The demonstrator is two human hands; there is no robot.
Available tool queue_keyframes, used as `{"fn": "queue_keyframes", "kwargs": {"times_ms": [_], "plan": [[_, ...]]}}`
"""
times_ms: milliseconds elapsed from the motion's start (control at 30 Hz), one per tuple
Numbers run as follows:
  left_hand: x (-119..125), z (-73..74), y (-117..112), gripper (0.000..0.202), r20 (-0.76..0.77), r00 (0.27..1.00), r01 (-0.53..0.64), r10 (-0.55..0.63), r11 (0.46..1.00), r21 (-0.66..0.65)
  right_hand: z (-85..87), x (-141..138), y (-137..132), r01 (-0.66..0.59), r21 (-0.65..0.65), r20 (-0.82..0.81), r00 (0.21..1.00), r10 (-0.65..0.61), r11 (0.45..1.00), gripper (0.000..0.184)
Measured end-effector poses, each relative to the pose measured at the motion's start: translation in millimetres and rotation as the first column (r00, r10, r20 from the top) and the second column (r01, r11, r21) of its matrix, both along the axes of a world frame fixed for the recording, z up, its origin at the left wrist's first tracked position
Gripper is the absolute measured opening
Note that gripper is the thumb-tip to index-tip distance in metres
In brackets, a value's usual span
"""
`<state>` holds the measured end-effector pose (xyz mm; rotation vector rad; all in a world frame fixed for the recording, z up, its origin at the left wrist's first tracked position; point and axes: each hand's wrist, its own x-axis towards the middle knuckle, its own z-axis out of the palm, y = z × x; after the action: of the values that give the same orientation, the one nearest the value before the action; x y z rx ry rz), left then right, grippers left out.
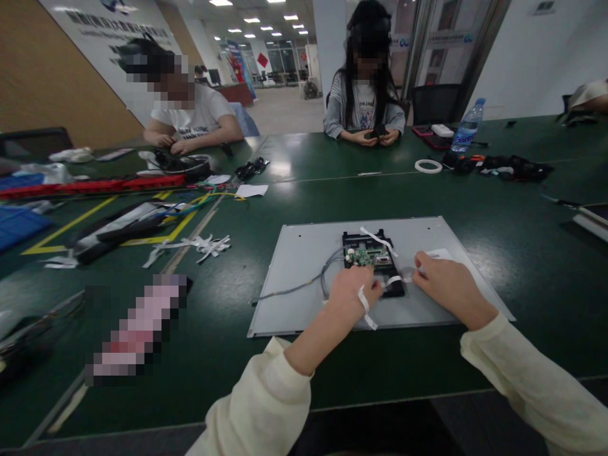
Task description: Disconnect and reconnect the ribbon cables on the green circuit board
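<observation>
A grey flat panel (pixel 304 259) lies on the green table in front of me. On it rests a black plastic frame (pixel 397 290) carrying a green circuit board (pixel 370 256); a grey cable (pixel 294 290) runs off to the left. A white tape strip (pixel 394 280) stretches across the frame's lower right, between my hands. My left hand (pixel 351 291) is closed at the strip's left end, over the frame's lower edge. My right hand (pixel 446 282) pinches its right end. Another tape piece (pixel 365 307) clings to my left hand, and one (pixel 377 239) crosses the frame's top.
Left of the panel are loose white tape strips (pixel 209 246), a pixelated pink object (pixel 140 326) and a black-and-white bundle (pixel 123 228). Farther back are a tape roll (pixel 428 166), a water bottle (pixel 468 126) and dark cables (pixel 513 168). Two people sit across the table.
</observation>
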<state>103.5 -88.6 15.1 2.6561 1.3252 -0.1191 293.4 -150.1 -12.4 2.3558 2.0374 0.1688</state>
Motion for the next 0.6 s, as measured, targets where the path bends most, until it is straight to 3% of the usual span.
{"fn": "queue_keyframes", "kwargs": {"times_ms": [200, 367, 433, 533, 600], "plan": [[-1, -1.1, 1, 0.027, -0.018, 1.0, 0.015, -0.016, 1.0, -0.024, -0.3, 5, -1, -0.005, 0.068, 0.019, 1.0, 0.003, 0.998, 0.016], [-3, -4.7, 0, 0.028, 0.017, 1.0, 0.019, -0.019, 1.0, 0.01, -2.8, 7, -1, -0.018, 0.224, -0.069, 0.997, 0.034, 0.974, 0.019], [-3, -4.6, 0, 0.029, 0.024, 1.0, 0.018, -0.018, 1.0, 0.014, -0.8, 5, -3, -0.069, 0.301, -0.124, 0.986, 0.111, 0.951, 0.019], [-4, -3.2, 1, 0.028, 0.03, 1.0, 0.003, -0.003, 1.0, 0.001, 7.2, -4, -9, -0.292, 0.416, -0.144, 0.914, 0.38, 0.861, 0.018], [-6, -3.4, 4, 0.027, 0.052, 0.999, -0.007, 0.008, 1.0, -0.02, 13.3, -14, -16, -0.488, 0.473, -0.084, 0.804, 0.589, 0.733, 0.022]]}}
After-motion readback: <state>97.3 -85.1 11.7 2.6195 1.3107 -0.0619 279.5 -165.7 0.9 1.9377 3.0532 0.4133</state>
